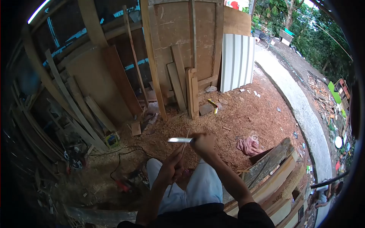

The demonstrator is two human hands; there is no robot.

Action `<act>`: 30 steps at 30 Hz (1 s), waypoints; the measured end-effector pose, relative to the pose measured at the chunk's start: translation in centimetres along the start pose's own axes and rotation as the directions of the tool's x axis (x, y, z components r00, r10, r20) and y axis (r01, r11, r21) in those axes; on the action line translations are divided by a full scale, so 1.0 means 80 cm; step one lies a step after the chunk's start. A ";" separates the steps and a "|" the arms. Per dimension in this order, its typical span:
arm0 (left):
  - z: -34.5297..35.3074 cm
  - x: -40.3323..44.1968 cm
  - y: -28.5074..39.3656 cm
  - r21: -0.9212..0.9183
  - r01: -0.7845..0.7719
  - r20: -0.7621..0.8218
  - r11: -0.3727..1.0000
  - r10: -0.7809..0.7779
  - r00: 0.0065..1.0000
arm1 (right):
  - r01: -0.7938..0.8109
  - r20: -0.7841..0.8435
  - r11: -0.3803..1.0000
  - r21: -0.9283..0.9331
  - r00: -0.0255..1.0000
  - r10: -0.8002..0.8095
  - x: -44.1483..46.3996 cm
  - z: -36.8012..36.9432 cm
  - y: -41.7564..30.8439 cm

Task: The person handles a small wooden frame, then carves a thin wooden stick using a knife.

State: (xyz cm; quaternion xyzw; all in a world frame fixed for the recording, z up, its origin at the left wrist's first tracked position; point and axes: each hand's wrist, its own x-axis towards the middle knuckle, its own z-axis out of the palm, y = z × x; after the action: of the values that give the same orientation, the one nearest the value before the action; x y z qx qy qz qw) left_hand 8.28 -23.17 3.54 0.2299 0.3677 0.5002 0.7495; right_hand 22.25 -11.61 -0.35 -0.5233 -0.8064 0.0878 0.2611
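My right hand (203, 144) is closed around the handle of a knife, and its bright, shiny blade (178, 140) points to the left. A thin wooden stick (170, 189) runs through my closed left hand (173, 167), its upper end rising past the blade and its lower end hanging over my lap. Blade and stick cross just left of my right fist; whether they touch I cannot tell. Both hands are above my knees, in light trousers. The knife's handle is mostly hidden by my fingers.
Wood shavings cover the ground. Boards (192, 93) lean on the plywood wall ahead, beside a corrugated white sheet (238, 62). Stacked planks (273, 176) lie at my right, near a pink cloth (248, 146). A red tool (122, 185) and a dark cord are at my left.
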 end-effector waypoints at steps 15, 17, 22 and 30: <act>-0.011 0.006 -0.010 0.139 0.057 -0.075 0.989 -0.047 0.996 | -0.025 0.016 0.995 -0.093 1.000 0.027 0.018 0.045 0.043; -0.012 -0.004 -0.014 0.090 0.084 -0.050 0.992 -0.080 0.996 | -0.354 -0.012 0.894 -0.274 0.931 0.365 0.054 0.051 0.082; -0.014 -0.017 -0.005 0.153 -0.006 -0.156 0.988 0.030 0.987 | -0.293 0.035 0.951 -0.095 0.954 0.297 0.031 0.021 0.079; -0.023 0.020 -0.041 0.660 -0.211 -0.061 0.721 0.332 0.941 | 0.074 0.028 0.990 0.117 0.997 -0.078 -0.014 0.002 -0.010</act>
State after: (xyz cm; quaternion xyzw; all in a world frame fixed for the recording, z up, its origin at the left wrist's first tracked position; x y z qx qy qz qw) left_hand 9.14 -23.02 -0.50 0.4797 0.5432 0.4661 0.5075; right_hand 21.93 -12.96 -0.51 -0.4746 -0.8235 0.1327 0.2810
